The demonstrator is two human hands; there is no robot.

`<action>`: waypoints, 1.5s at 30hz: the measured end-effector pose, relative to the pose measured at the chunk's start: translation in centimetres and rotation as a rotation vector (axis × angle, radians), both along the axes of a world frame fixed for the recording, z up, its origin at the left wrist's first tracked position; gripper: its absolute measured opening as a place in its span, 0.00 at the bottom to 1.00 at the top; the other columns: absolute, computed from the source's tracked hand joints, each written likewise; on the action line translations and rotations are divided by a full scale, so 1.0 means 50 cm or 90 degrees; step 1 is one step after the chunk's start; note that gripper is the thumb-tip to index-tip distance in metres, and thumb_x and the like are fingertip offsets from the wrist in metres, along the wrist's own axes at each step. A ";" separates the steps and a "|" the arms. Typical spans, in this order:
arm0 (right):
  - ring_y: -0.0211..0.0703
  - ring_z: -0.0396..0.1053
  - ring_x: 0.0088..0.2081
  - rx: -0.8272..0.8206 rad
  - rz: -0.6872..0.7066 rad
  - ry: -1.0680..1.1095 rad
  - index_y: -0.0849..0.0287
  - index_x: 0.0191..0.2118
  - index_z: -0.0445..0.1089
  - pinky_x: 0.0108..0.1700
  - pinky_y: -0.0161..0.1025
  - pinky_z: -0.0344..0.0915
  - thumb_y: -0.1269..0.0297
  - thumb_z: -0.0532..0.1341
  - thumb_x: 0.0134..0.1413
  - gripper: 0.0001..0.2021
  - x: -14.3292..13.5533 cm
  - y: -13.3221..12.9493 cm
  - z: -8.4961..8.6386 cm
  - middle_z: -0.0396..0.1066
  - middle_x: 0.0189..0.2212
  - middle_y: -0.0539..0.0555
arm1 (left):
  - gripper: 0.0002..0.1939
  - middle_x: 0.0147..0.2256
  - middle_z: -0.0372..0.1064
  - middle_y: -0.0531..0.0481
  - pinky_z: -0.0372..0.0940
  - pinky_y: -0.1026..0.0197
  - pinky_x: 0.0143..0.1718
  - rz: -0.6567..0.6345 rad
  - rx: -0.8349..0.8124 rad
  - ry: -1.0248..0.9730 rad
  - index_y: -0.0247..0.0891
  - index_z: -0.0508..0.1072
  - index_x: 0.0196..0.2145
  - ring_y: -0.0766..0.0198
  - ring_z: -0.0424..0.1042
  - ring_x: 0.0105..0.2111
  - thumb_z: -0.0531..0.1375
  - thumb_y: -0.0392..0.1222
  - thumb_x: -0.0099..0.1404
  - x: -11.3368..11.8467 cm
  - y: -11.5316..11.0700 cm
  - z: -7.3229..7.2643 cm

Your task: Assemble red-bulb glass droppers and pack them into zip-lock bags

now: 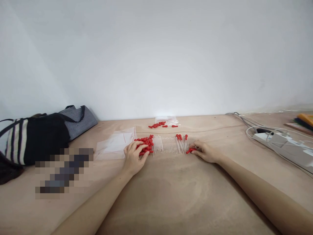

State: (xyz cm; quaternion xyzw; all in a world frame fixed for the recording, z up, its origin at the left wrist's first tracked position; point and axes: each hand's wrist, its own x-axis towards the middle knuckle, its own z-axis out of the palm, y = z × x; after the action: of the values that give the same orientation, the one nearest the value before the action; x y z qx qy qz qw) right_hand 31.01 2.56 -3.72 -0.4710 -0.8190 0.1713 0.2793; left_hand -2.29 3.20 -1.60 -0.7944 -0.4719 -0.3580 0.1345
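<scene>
A pile of red rubber dropper bulbs point(147, 141) lies left of centre on the table. My left hand point(134, 155) rests over it, fingers spread and touching bulbs. To the right of the pile, thin clear dropper tubes point(167, 144) lie side by side in a long row. Several at the row's right end wear red bulbs point(180, 137) on their far ends. At that end my right hand point(202, 151) pinches a red dropper bulb point(189, 150) between thumb and fingers, low beside the last tubes. Whether a tube is in that bulb I cannot tell.
Farther back, loose red bulbs point(158, 124) lie by a clear bag with tubes point(168, 120). Clear plastic bags point(114, 143) lie left of the pile. A black bag point(44, 138) stands at left; a white power strip point(281, 147) with cables sits at right. A wall point(156, 58) closes the back.
</scene>
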 end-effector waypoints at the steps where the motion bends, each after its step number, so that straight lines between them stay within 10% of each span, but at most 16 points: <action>1: 0.43 0.63 0.35 0.021 0.015 -0.016 0.55 0.33 0.66 0.39 0.42 0.62 0.62 0.53 0.51 0.07 -0.001 -0.001 0.003 0.67 0.31 0.53 | 0.08 0.40 0.66 0.47 0.53 0.50 0.45 0.009 -0.004 -0.008 0.42 0.71 0.35 0.54 0.62 0.45 0.56 0.42 0.57 -0.006 0.002 0.002; 8: 0.41 0.62 0.32 0.090 -0.032 0.044 0.57 0.32 0.63 0.34 0.39 0.61 0.63 0.52 0.52 0.06 -0.028 0.009 0.015 0.65 0.29 0.54 | 0.14 0.43 0.65 0.45 0.54 0.50 0.47 0.065 -0.098 -0.056 0.40 0.68 0.42 0.54 0.61 0.47 0.53 0.45 0.59 -0.035 0.023 0.001; 22: 0.41 0.64 0.35 0.154 -0.085 0.129 0.60 0.32 0.69 0.40 0.39 0.59 0.69 0.57 0.48 0.05 -0.360 0.155 0.047 0.69 0.32 0.55 | 0.24 0.56 0.53 0.40 0.45 0.44 0.54 0.211 -0.292 -0.066 0.36 0.58 0.54 0.52 0.44 0.58 0.46 0.47 0.63 -0.041 0.027 -0.005; 30: 0.41 0.64 0.35 0.175 -0.130 0.147 0.60 0.36 0.65 0.39 0.38 0.59 0.67 0.51 0.52 0.08 -0.221 0.091 0.031 0.69 0.33 0.55 | 0.24 0.54 0.54 0.38 0.46 0.42 0.53 0.224 -0.274 -0.068 0.35 0.59 0.54 0.49 0.44 0.58 0.47 0.46 0.62 -0.036 0.026 -0.004; 37: 0.44 0.66 0.35 -0.043 -0.460 0.053 0.63 0.37 0.63 0.35 0.37 0.59 0.66 0.48 0.50 0.11 -0.045 0.045 0.008 0.68 0.33 0.58 | 0.19 0.50 0.59 0.40 0.48 0.45 0.52 0.121 -0.089 -0.047 0.38 0.65 0.48 0.49 0.49 0.56 0.49 0.47 0.61 0.000 0.002 -0.009; 45: 0.43 0.66 0.23 -0.214 -0.505 -0.024 0.60 0.20 0.66 0.24 0.35 0.56 0.50 0.54 0.41 0.17 -0.053 0.080 0.026 0.68 0.19 0.54 | 0.17 0.48 0.60 0.41 0.49 0.45 0.50 0.107 -0.063 -0.051 0.38 0.67 0.45 0.48 0.51 0.54 0.50 0.47 0.60 0.000 0.005 -0.016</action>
State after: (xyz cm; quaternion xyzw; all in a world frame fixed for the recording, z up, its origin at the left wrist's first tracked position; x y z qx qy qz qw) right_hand 28.37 6.55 -2.40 -0.7916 -0.5400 0.1731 0.2277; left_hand -2.32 3.47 -2.39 -0.7428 -0.5589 -0.3530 0.1059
